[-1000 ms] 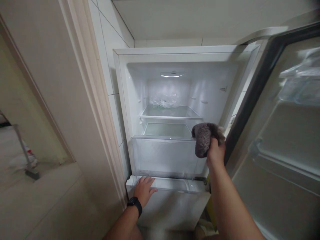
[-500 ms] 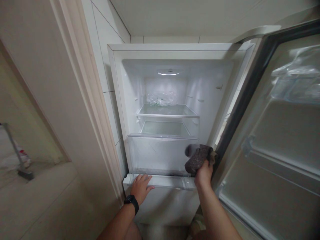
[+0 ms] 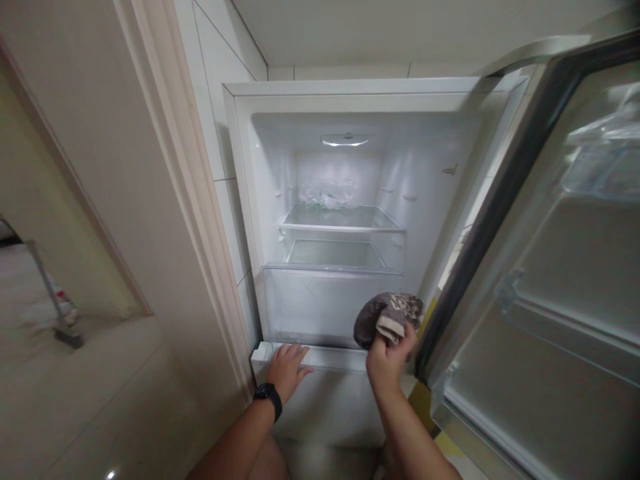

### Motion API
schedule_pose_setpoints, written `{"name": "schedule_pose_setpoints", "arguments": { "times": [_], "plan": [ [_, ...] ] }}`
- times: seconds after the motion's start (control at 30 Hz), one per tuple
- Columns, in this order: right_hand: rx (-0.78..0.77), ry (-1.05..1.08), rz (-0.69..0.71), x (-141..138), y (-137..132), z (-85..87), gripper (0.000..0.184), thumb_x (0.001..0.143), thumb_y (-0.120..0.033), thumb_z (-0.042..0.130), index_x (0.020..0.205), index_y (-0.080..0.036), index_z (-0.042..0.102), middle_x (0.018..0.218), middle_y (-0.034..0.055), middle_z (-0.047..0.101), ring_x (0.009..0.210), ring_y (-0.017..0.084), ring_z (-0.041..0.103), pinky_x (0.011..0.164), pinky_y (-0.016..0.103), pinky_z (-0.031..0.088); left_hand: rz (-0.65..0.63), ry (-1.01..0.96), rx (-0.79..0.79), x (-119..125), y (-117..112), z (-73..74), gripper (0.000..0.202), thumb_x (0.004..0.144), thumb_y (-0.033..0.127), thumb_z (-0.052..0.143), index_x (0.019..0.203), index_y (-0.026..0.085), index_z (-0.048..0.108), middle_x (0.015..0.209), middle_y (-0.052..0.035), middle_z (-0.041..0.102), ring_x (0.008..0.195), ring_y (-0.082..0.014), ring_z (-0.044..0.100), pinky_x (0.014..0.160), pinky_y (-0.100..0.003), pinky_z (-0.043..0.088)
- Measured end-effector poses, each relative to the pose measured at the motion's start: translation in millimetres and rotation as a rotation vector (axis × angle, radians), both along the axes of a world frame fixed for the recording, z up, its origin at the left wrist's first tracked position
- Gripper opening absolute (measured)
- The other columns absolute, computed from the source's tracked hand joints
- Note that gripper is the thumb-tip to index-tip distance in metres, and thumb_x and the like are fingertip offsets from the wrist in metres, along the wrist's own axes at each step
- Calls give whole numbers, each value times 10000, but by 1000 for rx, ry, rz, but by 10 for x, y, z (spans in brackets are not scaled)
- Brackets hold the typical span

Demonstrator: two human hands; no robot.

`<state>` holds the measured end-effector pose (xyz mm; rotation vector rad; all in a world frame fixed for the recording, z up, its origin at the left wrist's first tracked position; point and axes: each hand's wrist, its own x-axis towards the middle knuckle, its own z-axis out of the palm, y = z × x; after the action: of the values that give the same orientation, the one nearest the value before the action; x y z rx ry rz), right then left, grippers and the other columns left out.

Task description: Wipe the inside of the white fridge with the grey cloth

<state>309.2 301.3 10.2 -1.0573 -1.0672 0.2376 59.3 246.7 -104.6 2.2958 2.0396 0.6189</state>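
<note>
An open white fridge (image 3: 240, 200) fills the middle of the view, its light on. My right hand (image 3: 387, 357) is closed on a bunched grey-brown cloth (image 3: 385, 317), held against the lower right front of the clear crisper drawer (image 3: 310, 303). My left hand (image 3: 287, 370), a black watch on its wrist, lies flat with fingers spread on the top edge of the closed lower compartment (image 3: 330, 400). Two glass shelves (image 3: 340, 220) sit above the drawer. A crumpled clear plastic bag (image 3: 330, 193) lies at the back of the upper shelf.
The fridge door (image 3: 550, 300) stands open on the right, with clear door bins holding plastic. A tiled wall and beige door frame (image 3: 185, 200) border the fridge on the left. Through the doorway at far left, a mop-like tool (image 3: 60, 313) rests on a tiled floor.
My right hand has carried the cloth down from the drawer's upper right corner to its lower right front, then slightly left. My left hand has stayed on the lower compartment's edge.
</note>
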Motion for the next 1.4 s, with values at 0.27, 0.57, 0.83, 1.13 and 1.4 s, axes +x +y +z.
{"name": "schedule_pose_setpoints", "arguments": {
  "times": [0.27,0.57,0.83,1.13,1.4],
  "plan": [
    [106,-210,74,-884,462,501,571,868,-237,530,1401,-139,352,1395,225,367,1400,333,334,1188,619,278,8,34,11,29,-1,7,521,914,421,716,1407,308,590,1344,-64,641,1201,-309,540,1061,-475,427],
    [34,-790,462,-1748,345,499,639,825,-83,557,1442,-237,491,1508,147,407,1347,317,391,1158,492,386,-7,42,-15,-7,-3,37,521,902,518,703,1365,295,614,1388,-58,632,1239,-316,536,1095,-482,401],
    [-113,-1232,454,-1689,643,398,569,888,-211,626,1438,-302,512,1558,48,454,1243,313,448,1082,413,440,-17,76,-35,-4,50,261,517,850,503,770,1304,288,650,1188,-74,708,1123,-313,590,950,-464,470],
    [-226,-1338,490,-1232,672,-10,579,823,-207,686,1371,-340,553,1470,23,547,1162,282,497,960,354,470,-33,111,-46,-15,63,431,384,844,516,773,1140,288,685,1105,-45,723,1103,-308,592,897,-440,465],
    [-382,-1323,354,-403,637,-166,596,803,-141,655,1369,-302,555,1486,59,531,1139,273,510,968,357,435,-31,90,-41,-18,27,439,458,852,547,752,1216,280,673,1122,-60,716,1089,-319,594,902,-450,458]
  ]
}}
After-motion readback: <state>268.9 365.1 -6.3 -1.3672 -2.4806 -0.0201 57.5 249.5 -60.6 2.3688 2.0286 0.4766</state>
